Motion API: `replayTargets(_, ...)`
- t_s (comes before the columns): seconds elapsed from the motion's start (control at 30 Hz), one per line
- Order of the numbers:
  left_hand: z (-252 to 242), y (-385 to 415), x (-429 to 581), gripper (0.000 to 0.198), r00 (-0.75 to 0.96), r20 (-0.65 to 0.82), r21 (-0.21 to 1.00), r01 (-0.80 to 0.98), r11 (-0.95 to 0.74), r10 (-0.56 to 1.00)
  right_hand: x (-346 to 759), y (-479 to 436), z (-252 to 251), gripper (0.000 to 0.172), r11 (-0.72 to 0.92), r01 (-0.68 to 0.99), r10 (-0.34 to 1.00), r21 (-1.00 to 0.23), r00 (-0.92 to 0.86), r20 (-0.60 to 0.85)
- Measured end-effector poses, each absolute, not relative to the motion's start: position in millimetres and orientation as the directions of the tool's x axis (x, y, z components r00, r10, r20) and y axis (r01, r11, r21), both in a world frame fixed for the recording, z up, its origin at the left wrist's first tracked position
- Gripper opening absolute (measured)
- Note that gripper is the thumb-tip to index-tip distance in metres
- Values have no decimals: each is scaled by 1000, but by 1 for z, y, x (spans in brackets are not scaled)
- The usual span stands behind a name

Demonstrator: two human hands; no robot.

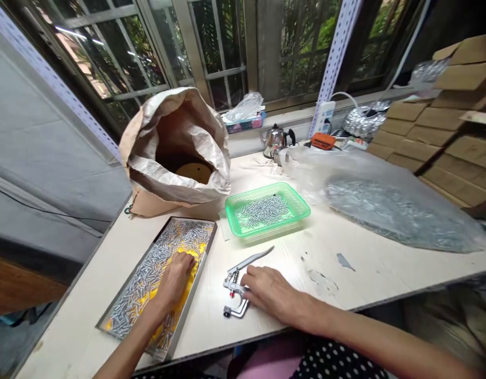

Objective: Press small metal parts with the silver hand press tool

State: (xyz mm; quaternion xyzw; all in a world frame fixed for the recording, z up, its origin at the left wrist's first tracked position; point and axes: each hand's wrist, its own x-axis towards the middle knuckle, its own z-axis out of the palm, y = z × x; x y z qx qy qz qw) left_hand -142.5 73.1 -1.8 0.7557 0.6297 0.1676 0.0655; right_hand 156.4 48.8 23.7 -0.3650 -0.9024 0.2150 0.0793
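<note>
My left hand (179, 273) reaches into a long shallow tray (205, 258) of small silver metal pins (148, 266) on a yellow base. Its fingers are curled down among the pins, and what lies between the fingertips is hidden. On the table, my right hand (270, 292) has its fingers closed on the side of silver snap-fastener pliers (238, 289). The pliers lie with their handle pointing up and right, a spring and a small red part showing. Beyond them, a green plastic basket (302, 209) holds more silver pins (262, 210).
A big open paper sack (142, 195) stands behind the tray. At the right lie a large clear plastic bag (385, 210) and stacked cardboard boxes (456, 163). A metal kettle (275, 139) stands by the window. A grey scrap (345, 261) lies on the table (298, 242).
</note>
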Motion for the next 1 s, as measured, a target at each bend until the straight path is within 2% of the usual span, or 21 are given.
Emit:
replayTargets(0.1,13,61,-130,20,-27,124,494,869,-39,992,156,29,5,14,598,671,730,-439,-682,-47)
replayTargets(0.17,21,47,-113,20,-117,24,629,774,75,993,157,28,1,15,551,730,766,-404,-635,-101)
replayTargets(0.27,24,24,-83,27,-119,-196,792,566,229,973,159,35,-3,14,551,767,774,-331,-617,-141)
replayTargets(0.33,19,13,-68,29,-102,-303,828,463,315,947,163,39,-7,12,591,754,754,-287,-643,-138)
replayTargets(0.53,4,10,-52,34,-87,-489,808,329,489,868,174,40,-20,16,693,668,681,-273,-730,-58)
replayTargets(0.73,10,12,-42,39,-68,-601,712,408,571,797,177,43,-21,17,703,656,681,-276,-732,-5)
replayTargets(1.0,10,18,-41,50,-51,-717,594,476,648,695,178,42,-25,17,698,652,681,-297,-732,-8)
